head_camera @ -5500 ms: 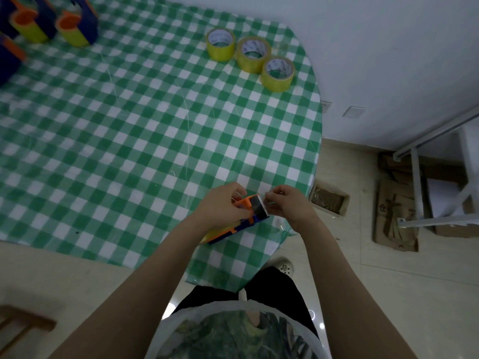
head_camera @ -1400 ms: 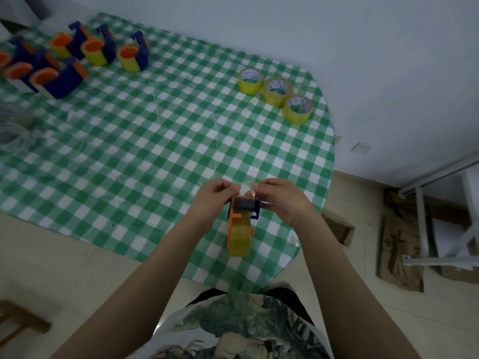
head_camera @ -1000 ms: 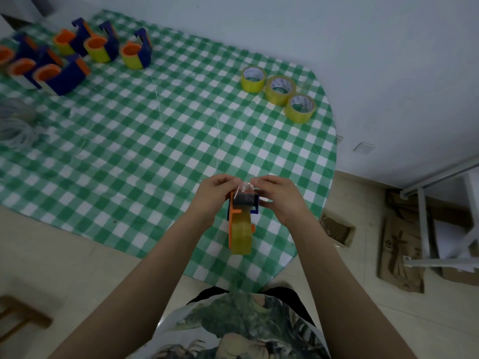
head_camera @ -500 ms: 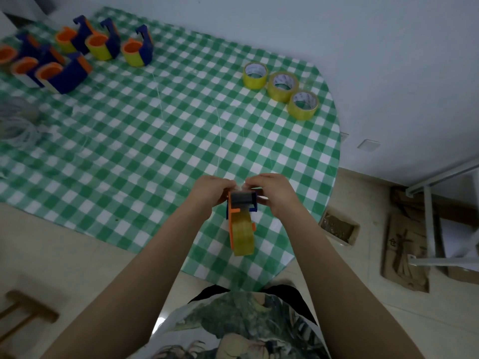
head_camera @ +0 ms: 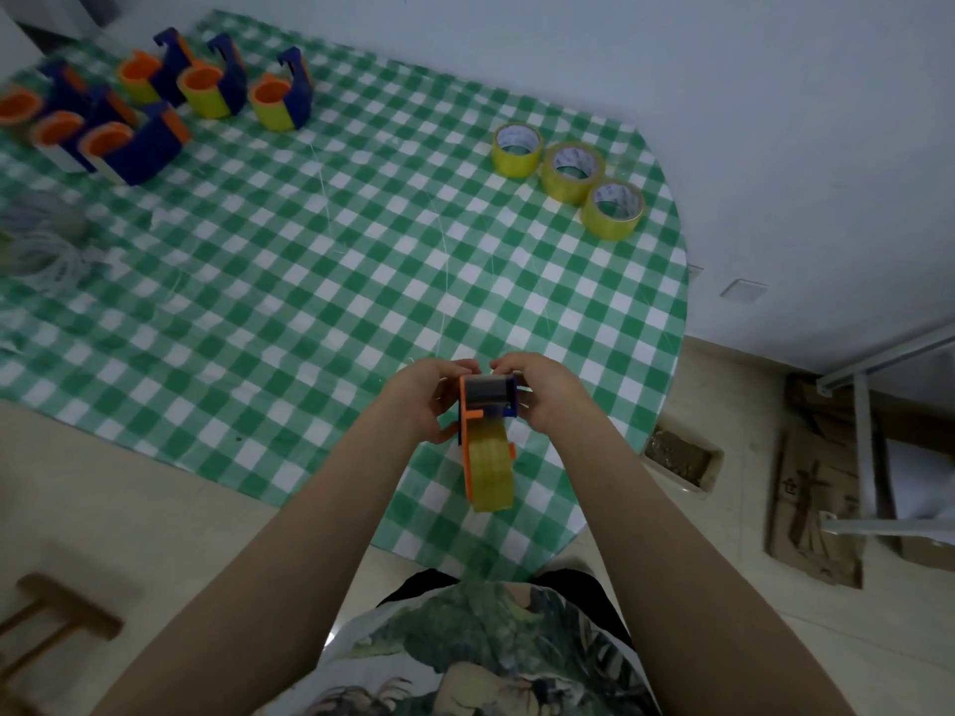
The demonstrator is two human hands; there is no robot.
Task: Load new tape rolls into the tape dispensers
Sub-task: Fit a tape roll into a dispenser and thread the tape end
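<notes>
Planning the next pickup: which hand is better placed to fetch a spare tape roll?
Probably the right hand: the three rolls lie far right, on its side; the left hand would cross the dispenser both hold.

Left grip [head_camera: 425, 401], right grip [head_camera: 549, 394]: both curled.

Blurry far-left dispenser [head_camera: 18, 105], partly off-frame.

Noted green-and-white checked cloth [head_camera: 310, 281] over table, rounded at far right corner, set against pale wall [head_camera: 775, 121]. White plate [head_camera: 743, 290] low on wall. On tiled floor [head_camera: 103, 483] right of table: small open box [head_camera: 682, 459] with brownish contents; flattened cardboard [head_camera: 811, 509] beside it; grey metal frame [head_camera: 863, 457] over cardboard. Wooden piece [head_camera: 57, 607] at lower left, partly cut off.
</notes>
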